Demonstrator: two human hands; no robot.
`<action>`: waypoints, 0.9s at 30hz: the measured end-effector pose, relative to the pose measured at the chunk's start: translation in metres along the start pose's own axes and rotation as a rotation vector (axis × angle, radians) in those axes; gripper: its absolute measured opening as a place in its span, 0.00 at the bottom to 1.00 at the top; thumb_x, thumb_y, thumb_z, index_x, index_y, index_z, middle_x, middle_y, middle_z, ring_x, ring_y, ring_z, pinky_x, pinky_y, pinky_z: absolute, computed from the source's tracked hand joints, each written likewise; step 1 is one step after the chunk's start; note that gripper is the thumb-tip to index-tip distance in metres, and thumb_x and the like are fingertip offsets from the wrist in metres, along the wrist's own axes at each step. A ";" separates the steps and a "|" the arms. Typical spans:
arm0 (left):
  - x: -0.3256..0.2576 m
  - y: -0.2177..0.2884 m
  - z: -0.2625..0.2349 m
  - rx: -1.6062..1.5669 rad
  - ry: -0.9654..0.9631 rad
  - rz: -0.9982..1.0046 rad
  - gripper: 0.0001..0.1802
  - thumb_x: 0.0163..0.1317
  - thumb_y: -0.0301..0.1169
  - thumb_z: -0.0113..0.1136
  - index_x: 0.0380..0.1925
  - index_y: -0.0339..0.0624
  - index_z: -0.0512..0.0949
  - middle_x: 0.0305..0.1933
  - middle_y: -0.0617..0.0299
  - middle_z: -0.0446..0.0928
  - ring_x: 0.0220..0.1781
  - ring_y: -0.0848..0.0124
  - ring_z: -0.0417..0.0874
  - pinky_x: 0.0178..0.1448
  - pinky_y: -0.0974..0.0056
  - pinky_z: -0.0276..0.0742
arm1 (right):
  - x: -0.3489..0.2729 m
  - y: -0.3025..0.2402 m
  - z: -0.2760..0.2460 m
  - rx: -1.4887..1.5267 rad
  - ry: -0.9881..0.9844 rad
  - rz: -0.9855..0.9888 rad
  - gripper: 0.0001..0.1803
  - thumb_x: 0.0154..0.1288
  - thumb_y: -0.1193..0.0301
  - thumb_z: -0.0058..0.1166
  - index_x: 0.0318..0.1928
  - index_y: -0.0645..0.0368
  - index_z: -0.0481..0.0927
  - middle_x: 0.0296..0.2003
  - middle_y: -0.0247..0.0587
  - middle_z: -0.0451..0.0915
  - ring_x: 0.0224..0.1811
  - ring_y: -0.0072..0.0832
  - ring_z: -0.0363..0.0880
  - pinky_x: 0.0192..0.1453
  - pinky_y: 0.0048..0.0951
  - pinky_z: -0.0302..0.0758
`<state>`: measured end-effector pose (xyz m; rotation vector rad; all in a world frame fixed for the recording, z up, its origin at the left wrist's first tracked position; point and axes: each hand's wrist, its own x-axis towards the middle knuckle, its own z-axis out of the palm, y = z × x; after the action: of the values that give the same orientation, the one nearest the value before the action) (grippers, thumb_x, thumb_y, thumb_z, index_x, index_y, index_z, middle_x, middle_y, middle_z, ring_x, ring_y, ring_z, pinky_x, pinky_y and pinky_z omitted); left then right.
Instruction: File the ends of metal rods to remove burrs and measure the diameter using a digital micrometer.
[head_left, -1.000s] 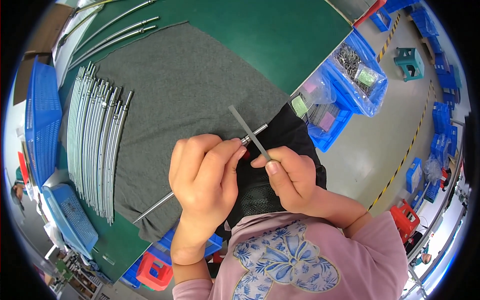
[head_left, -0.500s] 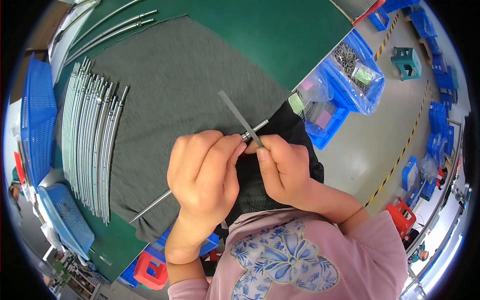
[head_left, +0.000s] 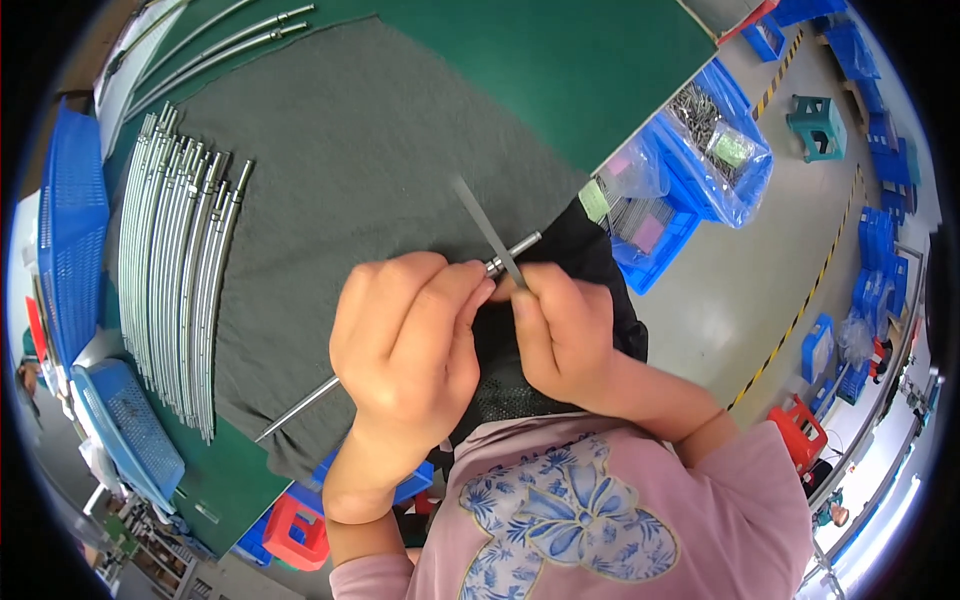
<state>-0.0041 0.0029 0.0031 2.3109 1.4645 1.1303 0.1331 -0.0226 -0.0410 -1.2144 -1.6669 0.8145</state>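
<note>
Filing looks like the step in hand: the left hand (head_left: 405,335) is wrapped around a thin metal rod (head_left: 300,405), fingers closed on it near its upper tip, while the right hand (head_left: 560,335) pinches a flat grey file (head_left: 487,232) between thumb and fingers and lays it across that tip. The rod runs slantwise from the lower left, under the left palm, and its bright end pokes out just past the file, above a black cloth (head_left: 590,260) on the person's lap. My guess is that the next stroke calls for a firm hold on the rod and a light, even push of the file, since the tip is narrow and round and the blade could slip off. On the table (head_left: 560,70), green and smooth, lies a grey felt mat (head_left: 380,160), soft and matt, and on it a row of long, slightly curved steel rods (head_left: 175,270), shiny, laid side by side. Blue plastic bins (head_left: 690,170) with bagged small parts stand to the right.
</note>
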 end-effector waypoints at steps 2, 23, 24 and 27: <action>0.002 -0.003 0.000 -0.015 0.015 0.010 0.11 0.37 0.19 0.64 0.24 0.36 0.77 0.25 0.59 0.72 0.23 0.65 0.71 0.25 0.65 0.66 | -0.004 0.005 0.004 0.000 0.023 -0.016 0.05 0.56 0.79 0.48 0.35 0.61 0.72 0.23 0.39 0.78 0.16 0.33 0.76 0.18 0.28 0.70; 0.000 -0.002 0.000 -0.017 0.007 0.009 0.12 0.34 0.18 0.63 0.25 0.36 0.77 0.26 0.59 0.72 0.24 0.64 0.72 0.26 0.64 0.67 | -0.005 0.004 0.001 0.007 -0.038 0.031 0.05 0.57 0.78 0.48 0.35 0.62 0.72 0.22 0.38 0.78 0.15 0.34 0.75 0.18 0.29 0.70; -0.003 0.000 -0.002 -0.022 -0.001 0.004 0.12 0.34 0.18 0.63 0.25 0.36 0.77 0.26 0.59 0.72 0.24 0.64 0.72 0.26 0.64 0.67 | 0.000 0.001 0.001 -0.056 -0.026 -0.005 0.05 0.57 0.78 0.48 0.35 0.62 0.71 0.22 0.39 0.78 0.16 0.34 0.75 0.18 0.29 0.70; 0.000 -0.004 0.000 -0.035 0.019 -0.001 0.12 0.34 0.18 0.63 0.24 0.36 0.77 0.26 0.58 0.72 0.24 0.64 0.72 0.26 0.64 0.67 | -0.014 0.005 -0.002 -0.019 -0.096 0.076 0.05 0.57 0.78 0.48 0.36 0.62 0.71 0.23 0.40 0.78 0.15 0.34 0.75 0.18 0.29 0.69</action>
<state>-0.0066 0.0053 0.0011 2.2815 1.4403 1.1711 0.1380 -0.0348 -0.0484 -1.2764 -1.7172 0.9180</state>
